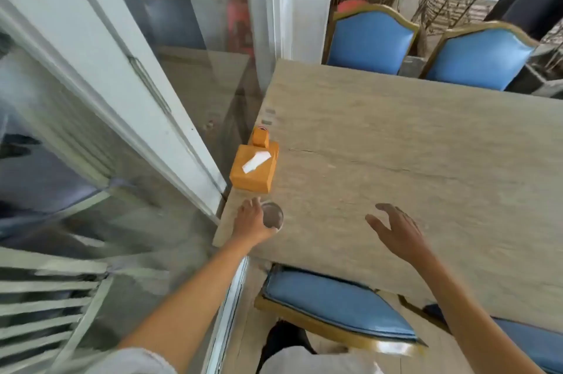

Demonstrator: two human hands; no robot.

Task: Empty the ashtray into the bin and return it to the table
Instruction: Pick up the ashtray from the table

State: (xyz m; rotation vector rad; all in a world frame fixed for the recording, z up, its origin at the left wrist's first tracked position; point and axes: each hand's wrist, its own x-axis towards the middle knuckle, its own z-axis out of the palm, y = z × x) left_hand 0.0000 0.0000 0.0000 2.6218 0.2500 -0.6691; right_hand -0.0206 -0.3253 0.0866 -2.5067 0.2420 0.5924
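A small round clear glass ashtray (273, 215) rests on the near left corner of the beige stone table (396, 145). My left hand (251, 221) is wrapped around the ashtray's left side, fingers curled on its rim. My right hand (396, 230) hovers over the table to the right, palm down, fingers spread, holding nothing. No bin is in view.
An orange tissue box (254, 171) with a small orange holder (261, 137) behind it stands just beyond the ashtray at the table's left edge. Glass sliding doors (137, 99) run along the left. Blue padded chairs (370, 41) line the far and near sides (335, 303).
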